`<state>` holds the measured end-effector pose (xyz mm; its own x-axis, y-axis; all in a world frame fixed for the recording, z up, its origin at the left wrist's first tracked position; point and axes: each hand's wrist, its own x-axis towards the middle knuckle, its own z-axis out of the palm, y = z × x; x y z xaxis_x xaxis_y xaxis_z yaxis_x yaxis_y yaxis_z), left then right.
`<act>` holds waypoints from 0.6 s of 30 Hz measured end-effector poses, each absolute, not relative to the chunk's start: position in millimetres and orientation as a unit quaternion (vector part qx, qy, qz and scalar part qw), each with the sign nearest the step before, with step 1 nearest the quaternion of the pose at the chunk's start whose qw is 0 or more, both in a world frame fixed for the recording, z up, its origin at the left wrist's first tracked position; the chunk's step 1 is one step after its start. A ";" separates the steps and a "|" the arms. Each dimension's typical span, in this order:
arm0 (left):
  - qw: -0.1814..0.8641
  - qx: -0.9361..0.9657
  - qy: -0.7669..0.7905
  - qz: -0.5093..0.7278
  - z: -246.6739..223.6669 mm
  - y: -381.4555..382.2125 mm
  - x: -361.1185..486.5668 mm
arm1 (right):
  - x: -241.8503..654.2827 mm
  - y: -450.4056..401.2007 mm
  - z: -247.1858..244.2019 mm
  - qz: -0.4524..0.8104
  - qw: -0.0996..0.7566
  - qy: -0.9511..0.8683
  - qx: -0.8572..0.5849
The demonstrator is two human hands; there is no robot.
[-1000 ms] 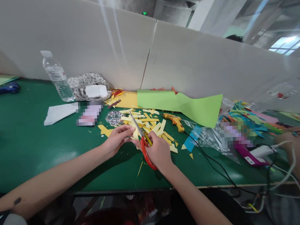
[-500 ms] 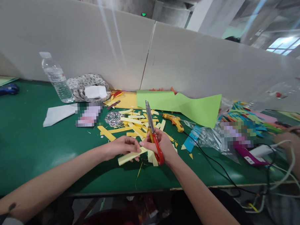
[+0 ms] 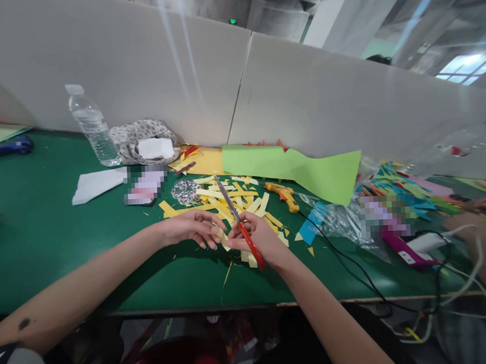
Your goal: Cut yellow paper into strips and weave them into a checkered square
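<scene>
My right hand (image 3: 259, 239) is closed around red-handled scissors (image 3: 251, 245), whose blades point up and to the left over the scraps. Its thumb and forefinger also touch a pale yellow paper strip (image 3: 223, 239), which looks curled or folded. At the strip's other side, my left hand (image 3: 188, 230) holds it with bent fingers. Part of the strip is hidden by the fingers. Beneath and beyond both hands lies a loose heap of yellow paper strips (image 3: 218, 206). Beside the heap on the left is a round patch of glittery bits (image 3: 186, 191).
A yellow glue gun (image 3: 283, 195) trails a black cord. Behind it lies a green paper sheet (image 3: 323, 173). To the left stand a water bottle (image 3: 93, 129), a phone (image 3: 146, 185) and a spotted cloth pouch (image 3: 122, 136). Another person's hand (image 3: 483, 206) shows at right.
The strip, earlier stretched out flat to the left, now appears bent between my hands. The scissors have tilted further left, and my left hand has shifted slightly up and left.
</scene>
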<state>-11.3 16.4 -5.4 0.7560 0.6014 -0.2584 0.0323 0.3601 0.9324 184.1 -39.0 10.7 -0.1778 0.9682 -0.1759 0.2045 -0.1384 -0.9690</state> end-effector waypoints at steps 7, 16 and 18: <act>0.768 0.445 0.321 0.332 -13.0 14.0 -0.9 | 172.8 -37.5 0.9 0.511 0.514 -0.455 -0.517; 0.723 0.539 0.316 0.294 -17.7 -2.1 10.1 | 169.0 -37.4 -3.3 0.457 0.543 -0.474 -0.521; 0.715 0.546 0.317 0.300 -18.4 -1.3 10.0 | 168.8 -37.0 -4.4 0.460 0.548 -0.471 -0.515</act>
<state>10.0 -1.3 -18.4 0.6186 0.7756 -0.1256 -0.0841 0.2243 0.9709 168.8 -37.0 -4.4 0.1322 0.9903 0.0426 -0.0191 0.0455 -0.9988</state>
